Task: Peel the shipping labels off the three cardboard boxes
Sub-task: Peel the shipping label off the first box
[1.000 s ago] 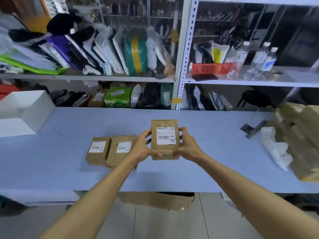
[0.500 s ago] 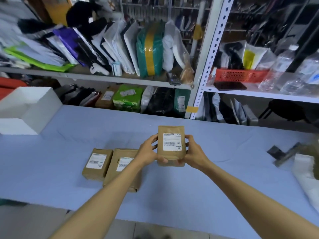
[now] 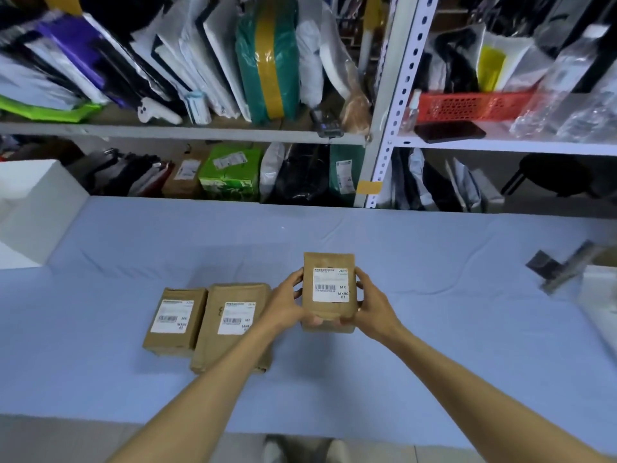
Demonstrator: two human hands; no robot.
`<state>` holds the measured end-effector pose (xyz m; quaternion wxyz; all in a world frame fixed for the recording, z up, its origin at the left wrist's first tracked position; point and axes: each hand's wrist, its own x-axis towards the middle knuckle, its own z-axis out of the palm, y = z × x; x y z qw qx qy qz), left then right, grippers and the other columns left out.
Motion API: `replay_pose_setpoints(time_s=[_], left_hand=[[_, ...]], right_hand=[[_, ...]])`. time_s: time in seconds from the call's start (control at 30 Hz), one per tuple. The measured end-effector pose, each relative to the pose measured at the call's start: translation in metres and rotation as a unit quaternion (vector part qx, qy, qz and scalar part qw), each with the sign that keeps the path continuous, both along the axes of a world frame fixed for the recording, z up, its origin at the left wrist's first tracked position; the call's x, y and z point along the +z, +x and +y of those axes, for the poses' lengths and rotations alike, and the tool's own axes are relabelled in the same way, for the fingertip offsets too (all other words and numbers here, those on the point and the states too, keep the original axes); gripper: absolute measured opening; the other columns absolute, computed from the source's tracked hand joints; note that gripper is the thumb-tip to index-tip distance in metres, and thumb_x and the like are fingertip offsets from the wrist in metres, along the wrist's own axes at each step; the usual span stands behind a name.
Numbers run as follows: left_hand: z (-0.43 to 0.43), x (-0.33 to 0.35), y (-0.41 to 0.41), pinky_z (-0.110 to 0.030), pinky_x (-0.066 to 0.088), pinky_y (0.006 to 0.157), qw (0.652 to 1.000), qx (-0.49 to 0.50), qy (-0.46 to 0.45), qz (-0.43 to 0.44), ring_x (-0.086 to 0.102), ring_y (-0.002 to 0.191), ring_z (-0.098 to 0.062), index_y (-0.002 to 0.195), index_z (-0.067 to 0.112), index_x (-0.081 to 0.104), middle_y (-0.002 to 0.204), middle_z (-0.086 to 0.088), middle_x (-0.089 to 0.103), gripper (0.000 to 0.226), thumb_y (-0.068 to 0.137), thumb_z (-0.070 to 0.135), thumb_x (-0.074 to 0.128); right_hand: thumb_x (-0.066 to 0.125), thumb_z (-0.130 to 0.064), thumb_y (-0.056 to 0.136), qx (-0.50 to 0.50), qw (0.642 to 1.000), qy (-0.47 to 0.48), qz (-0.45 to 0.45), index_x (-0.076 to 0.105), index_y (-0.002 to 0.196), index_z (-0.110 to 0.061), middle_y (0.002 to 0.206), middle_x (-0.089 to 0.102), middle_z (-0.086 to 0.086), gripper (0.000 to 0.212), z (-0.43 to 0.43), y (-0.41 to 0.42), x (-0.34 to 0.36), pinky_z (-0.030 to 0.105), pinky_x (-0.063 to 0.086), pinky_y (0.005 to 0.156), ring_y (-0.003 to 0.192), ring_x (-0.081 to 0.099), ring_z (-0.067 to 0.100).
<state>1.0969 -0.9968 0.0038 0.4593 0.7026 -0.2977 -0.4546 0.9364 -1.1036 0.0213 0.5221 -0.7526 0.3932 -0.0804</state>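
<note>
I hold a small brown cardboard box [image 3: 329,310] upright over the blue table, its white shipping label [image 3: 330,284] facing me. My left hand [image 3: 287,307] grips its left side and my right hand [image 3: 370,304] grips its right side, fingers curled round the edges. Two more brown boxes lie flat on the table to the left: the far-left box [image 3: 173,335] with its label [image 3: 171,316], and the middle box [image 3: 230,345] with its label [image 3: 236,318]. My left forearm crosses over the middle box's right part.
The blue-covered table [image 3: 434,329] stretches across the view. A white foam box [image 3: 30,208] sits at the far left. A dark metal tool [image 3: 561,269] and white material [image 3: 601,302] lie at the right edge. Shelves [image 3: 187,130] packed with parcels stand behind the table.
The view has moved closer and shifted left over the table. Both hands keep the same grip on the upright box. The two lying boxes have not moved.
</note>
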Motion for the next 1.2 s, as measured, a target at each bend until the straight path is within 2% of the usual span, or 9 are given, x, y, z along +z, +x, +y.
replay_pose_setpoints(time_s=[0.07,0.17,0.27,0.4,0.47,0.7,0.87,1.03,1.2], left_hand=[[0.001,-0.013,-0.005,-0.023,0.053,0.084,1.000,-0.002,-0.001,0.007,0.051,0.125,-0.013,0.143,0.029,0.037,0.132,0.014,0.052,0.111,0.048,-0.004,0.084],[0.007,-0.031,-0.016,-0.022,0.049,0.090,1.000,-0.014,0.004,0.013,0.053,0.117,0.002,0.132,0.043,0.040,0.125,0.019,0.057,0.102,0.045,0.006,0.079],[0.009,-0.047,-0.025,-0.005,0.045,0.080,0.999,-0.026,0.012,-0.020,0.051,0.101,0.016,0.116,0.049,0.040,0.112,0.023,0.053,0.087,0.056,0.001,0.080],[0.017,-0.064,-0.033,-0.022,0.048,0.092,0.997,-0.027,0.040,-0.056,0.053,0.116,-0.014,0.139,0.029,0.037,0.119,-0.001,0.041,0.087,0.069,-0.004,0.076],[0.020,-0.070,-0.032,-0.020,0.046,0.091,0.998,-0.019,0.039,-0.051,0.051,0.113,-0.014,0.145,0.022,0.032,0.126,-0.002,0.040,0.089,0.072,-0.002,0.077],[0.031,-0.081,-0.039,-0.027,0.045,0.099,0.999,0.013,0.010,-0.033,0.050,0.123,-0.011,0.149,0.027,0.027,0.141,0.002,0.041,0.090,0.077,0.000,0.073],[0.035,-0.080,-0.041,-0.024,0.044,0.099,0.999,0.025,-0.008,-0.020,0.048,0.126,-0.011,0.148,0.023,0.029,0.141,0.002,0.042,0.089,0.076,-0.005,0.072],[0.024,-0.074,-0.041,-0.014,0.046,0.096,0.997,0.072,-0.026,-0.030,0.052,0.122,-0.014,0.143,0.018,0.037,0.132,0.001,0.051,0.088,0.069,-0.013,0.074],[0.026,-0.077,-0.048,-0.030,0.047,0.101,0.995,0.071,-0.037,-0.052,0.054,0.119,-0.013,0.141,0.022,0.038,0.127,0.004,0.054,0.088,0.067,-0.007,0.077]], right_hand=[[0.085,-0.010,0.059,-0.022,1.000,0.015,-0.011,0.035,0.126,-0.036,0.111,0.056,-0.016,0.088,0.008,-0.002,-0.013,0.013,0.048,0.070,0.095,0.060,0.002],[0.075,-0.016,0.058,-0.029,0.999,0.041,-0.010,0.035,0.136,-0.027,0.103,0.055,-0.023,0.088,0.017,-0.005,-0.024,0.006,0.046,0.060,0.089,0.057,-0.004],[0.060,-0.015,0.092,-0.047,0.997,0.068,0.009,0.032,0.139,-0.038,0.109,0.059,-0.013,0.060,0.018,-0.010,-0.040,0.009,0.046,0.055,0.086,0.059,0.002],[0.068,0.002,0.078,-0.011,0.996,0.046,0.070,0.004,0.152,-0.021,0.117,0.054,-0.006,0.100,0.023,-0.017,-0.055,0.012,0.045,0.064,0.098,0.055,0.013],[0.071,0.004,0.074,-0.007,0.995,0.050,0.088,-0.002,0.153,-0.022,0.116,0.051,-0.006,0.110,0.023,-0.020,-0.060,0.010,0.044,0.062,0.098,0.054,0.014],[0.075,0.003,0.070,-0.023,0.995,0.049,0.084,0.002,0.153,-0.024,0.125,0.049,-0.004,0.114,0.028,-0.019,-0.061,0.018,0.046,0.074,0.106,0.055,0.017],[0.075,-0.001,0.051,-0.077,0.996,0.044,0.025,0.023,0.150,-0.023,0.125,0.052,-0.005,0.114,0.035,-0.023,-0.064,0.011,0.049,0.059,0.104,0.057,0.018],[0.076,0.008,0.063,-0.045,0.999,0.028,0.007,0.017,0.152,-0.023,0.122,0.048,-0.012,0.111,0.025,-0.020,-0.060,0.019,0.052,0.068,0.106,0.057,0.018],[0.072,0.003,0.075,0.009,1.000,-0.019,0.022,-0.004,0.153,-0.026,0.125,0.046,-0.005,0.112,0.021,-0.026,-0.066,0.026,0.057,0.070,0.103,0.057,0.018]])
